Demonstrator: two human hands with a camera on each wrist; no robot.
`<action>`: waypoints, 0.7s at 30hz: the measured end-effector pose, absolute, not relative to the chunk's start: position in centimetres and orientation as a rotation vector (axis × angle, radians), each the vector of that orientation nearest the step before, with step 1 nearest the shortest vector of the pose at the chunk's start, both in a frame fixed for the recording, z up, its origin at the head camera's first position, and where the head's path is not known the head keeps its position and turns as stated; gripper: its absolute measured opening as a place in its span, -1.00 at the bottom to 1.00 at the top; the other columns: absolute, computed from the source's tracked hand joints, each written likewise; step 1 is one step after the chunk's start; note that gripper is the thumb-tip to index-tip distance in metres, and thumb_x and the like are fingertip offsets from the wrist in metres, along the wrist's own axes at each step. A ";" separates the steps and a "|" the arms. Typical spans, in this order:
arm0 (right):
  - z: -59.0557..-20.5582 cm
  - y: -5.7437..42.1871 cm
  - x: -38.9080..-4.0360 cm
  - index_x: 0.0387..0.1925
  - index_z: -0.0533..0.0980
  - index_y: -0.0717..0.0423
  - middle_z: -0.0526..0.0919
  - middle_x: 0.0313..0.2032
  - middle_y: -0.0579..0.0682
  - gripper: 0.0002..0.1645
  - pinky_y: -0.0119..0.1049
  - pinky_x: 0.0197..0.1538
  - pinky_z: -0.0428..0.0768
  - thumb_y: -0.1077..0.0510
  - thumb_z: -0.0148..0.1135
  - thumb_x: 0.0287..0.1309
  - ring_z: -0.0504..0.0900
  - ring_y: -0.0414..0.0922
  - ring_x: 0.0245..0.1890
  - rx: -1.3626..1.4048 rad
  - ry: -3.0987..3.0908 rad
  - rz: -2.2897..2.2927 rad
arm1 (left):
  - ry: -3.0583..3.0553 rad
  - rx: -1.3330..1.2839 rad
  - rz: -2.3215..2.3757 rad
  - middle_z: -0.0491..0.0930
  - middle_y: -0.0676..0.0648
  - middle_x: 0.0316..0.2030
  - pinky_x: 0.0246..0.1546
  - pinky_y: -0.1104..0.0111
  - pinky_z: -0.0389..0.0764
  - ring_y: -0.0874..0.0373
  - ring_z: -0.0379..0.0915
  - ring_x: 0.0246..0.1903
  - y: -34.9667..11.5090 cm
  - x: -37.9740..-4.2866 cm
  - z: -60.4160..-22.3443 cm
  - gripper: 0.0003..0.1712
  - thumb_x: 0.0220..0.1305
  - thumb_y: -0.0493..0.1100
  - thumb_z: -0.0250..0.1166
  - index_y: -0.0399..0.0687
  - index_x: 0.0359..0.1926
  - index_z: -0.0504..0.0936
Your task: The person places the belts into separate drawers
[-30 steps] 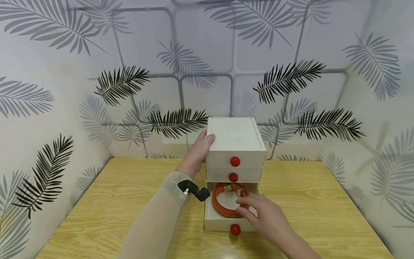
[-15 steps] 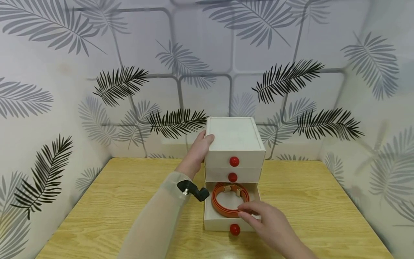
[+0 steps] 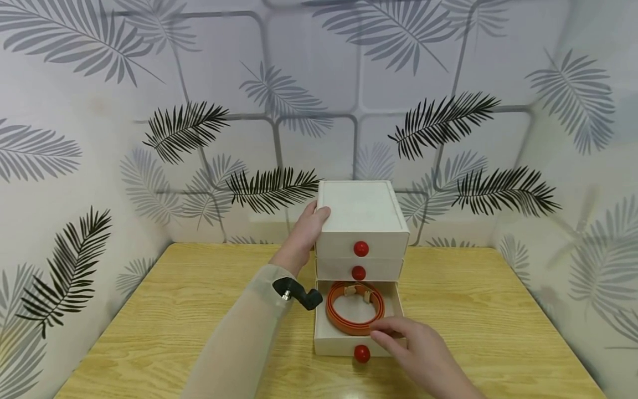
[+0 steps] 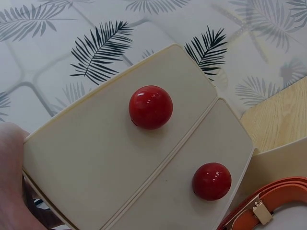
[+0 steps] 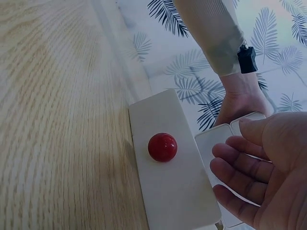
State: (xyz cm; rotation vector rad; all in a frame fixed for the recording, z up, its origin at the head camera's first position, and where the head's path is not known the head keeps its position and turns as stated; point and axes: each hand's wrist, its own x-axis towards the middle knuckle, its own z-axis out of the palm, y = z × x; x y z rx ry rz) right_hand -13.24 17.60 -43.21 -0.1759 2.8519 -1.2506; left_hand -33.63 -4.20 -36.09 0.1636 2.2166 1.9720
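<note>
A small white drawer cabinet [image 3: 364, 206] with red ball knobs stands on the wooden table. Its bottom drawer [image 3: 344, 346] is pulled out, while the two upper drawers are closed. Inside the bottom drawer lies a coiled orange belt [image 3: 349, 327] with gold-coloured metal parts. My left hand [image 3: 305, 233] grips the cabinet's left side, thumb over the top edge; its other fingers are mostly hidden. Over the drawer's front right corner is my right hand [image 3: 416, 349], its fingers loosely bent. In the right wrist view that hand [image 5: 268, 177] holds nothing.
The table [image 3: 498, 332] extends to both sides of the cabinet. Behind it rises a wall [image 3: 319, 83] with a leaf pattern. A black camera mount [image 3: 299, 293] sits on my left wrist, close to the open drawer's left edge.
My right hand has drawn back slightly from the belt, toward the drawer's front right corner. The belt, the drawer and my left hand stay in place.
</note>
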 end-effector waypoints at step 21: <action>-44.1 18.1 -12.9 0.06 0.78 -0.07 0.76 -0.22 -0.16 -0.66 -0.15 -0.09 0.65 -0.17 0.31 0.60 0.64 -0.10 -0.18 -0.176 2.570 -1.335 | 2.225 0.164 1.963 0.19 -0.19 0.67 0.49 -0.29 0.24 -0.26 0.20 0.53 -4.2 -33.9 -36.3 -0.21 0.72 0.20 0.01 0.19 0.79 0.06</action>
